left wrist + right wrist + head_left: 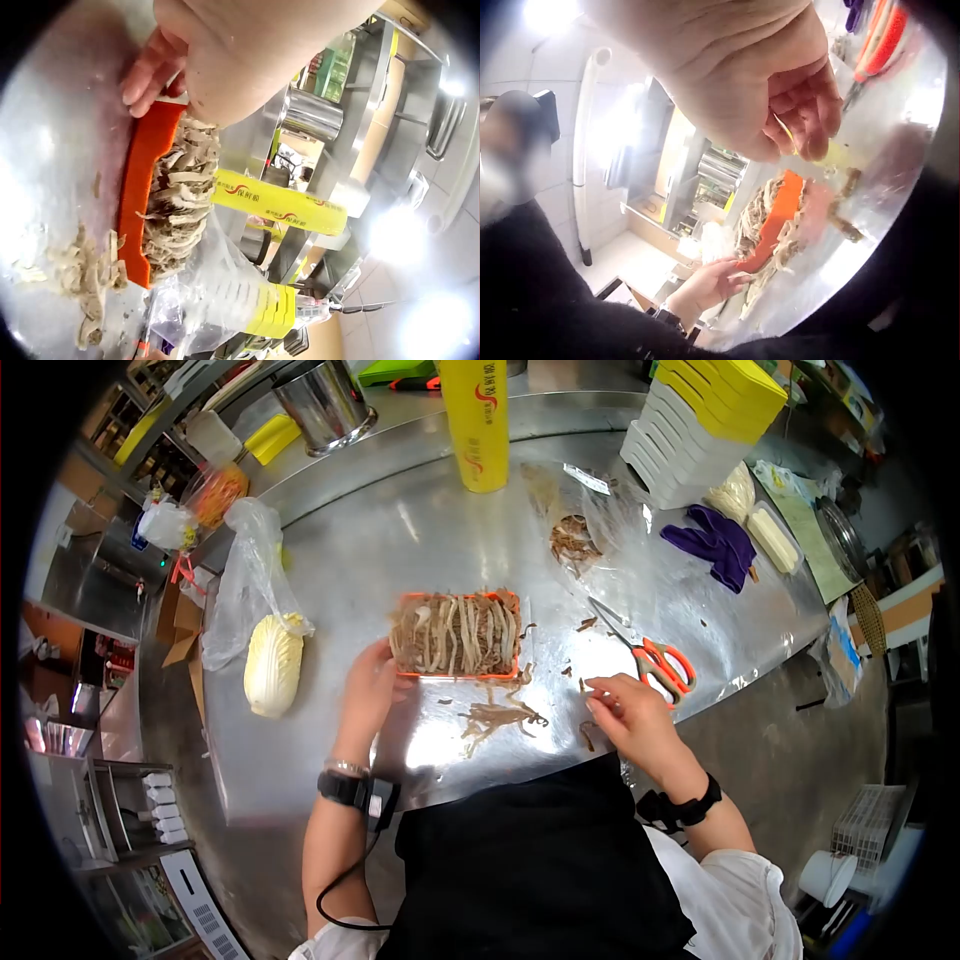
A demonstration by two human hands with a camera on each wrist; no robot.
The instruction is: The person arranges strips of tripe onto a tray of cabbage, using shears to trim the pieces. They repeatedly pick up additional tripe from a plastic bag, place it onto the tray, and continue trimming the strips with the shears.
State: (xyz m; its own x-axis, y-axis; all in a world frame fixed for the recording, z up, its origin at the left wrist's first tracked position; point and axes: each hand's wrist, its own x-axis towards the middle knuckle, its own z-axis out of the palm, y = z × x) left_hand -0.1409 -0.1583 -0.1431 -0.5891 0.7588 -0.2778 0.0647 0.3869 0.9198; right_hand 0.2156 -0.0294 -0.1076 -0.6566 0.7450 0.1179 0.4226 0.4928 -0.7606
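A shallow orange tray [457,677] is packed with rows of pale brown, shredded food strips [455,635]. My left hand [370,685] grips its near left corner; the left wrist view shows the fingers [156,73] around that end, partly hidden by the palm. To the right, my right hand [632,718] hovers over the steel table with fingers loosely curled. A gap shows between thumb and fingertips in the right wrist view, with nothing held. Loose strips [500,718] lie in front of the tray. Orange-handled scissors [655,662] rest beside my right hand, blades pointing away.
A napa cabbage [273,665] sits at the left beside a clear plastic bag [245,560]. Behind the tray stands a yellow cling-film roll [475,430]. At the back right are a bag of shreds [575,540], stacked trays [690,435] and a purple cloth [715,547].
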